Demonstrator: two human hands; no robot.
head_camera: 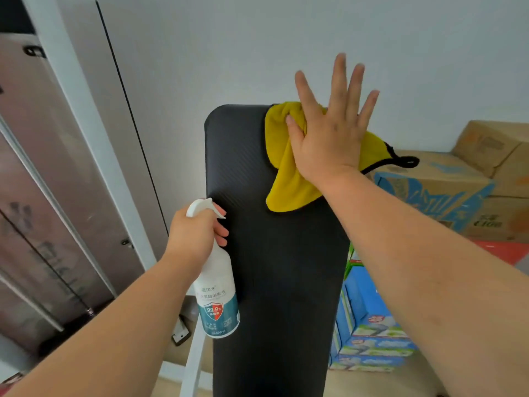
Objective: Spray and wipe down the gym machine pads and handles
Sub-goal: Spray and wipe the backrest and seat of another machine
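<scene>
A long black pad of the gym machine runs up the middle of the view. A yellow cloth with a black hanging loop lies on the pad's upper right corner. My right hand presses flat on the cloth, fingers spread and pointing up past the pad's top edge. My left hand grips the neck of a white spray bottle with a teal label, held upright at the pad's left edge, nozzle pointing toward the pad.
A white machine frame post and grey panels stand at the left. Cardboard boxes are stacked at the right against the white wall. Blue printed boxes sit on the floor right of the pad.
</scene>
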